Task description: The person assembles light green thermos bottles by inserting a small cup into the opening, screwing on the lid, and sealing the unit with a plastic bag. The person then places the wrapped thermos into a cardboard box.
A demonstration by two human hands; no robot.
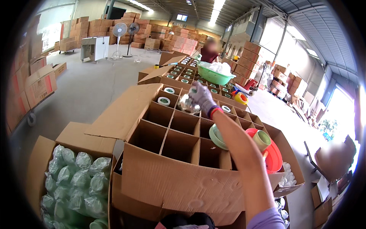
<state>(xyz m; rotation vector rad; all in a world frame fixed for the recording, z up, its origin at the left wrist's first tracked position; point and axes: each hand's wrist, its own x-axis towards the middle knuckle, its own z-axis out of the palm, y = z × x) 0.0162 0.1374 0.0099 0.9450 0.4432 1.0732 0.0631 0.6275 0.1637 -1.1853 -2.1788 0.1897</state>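
Observation:
My right hand (203, 97), in a pale glove, reaches over a divided cardboard box (179, 183). Its fingers are closed round the top of a shiny, round-bodied glass jar (187, 105), which sits at one of the box's far compartments. Part of the jar's top is hidden by the fingers. Close by, white-rimmed round lids (164, 101) show in several compartments. Below my forearm lies a pale green dish (218, 137), partly covered by the arm. My left hand does not show.
A red basin (275, 156) with a pale green cup (262, 139) rests at the box's right. Bagged green items (72, 179) fill a carton at the left. Farther off stand a green basin (214, 77) with white plastic, a person (210, 53), and stacked cartons.

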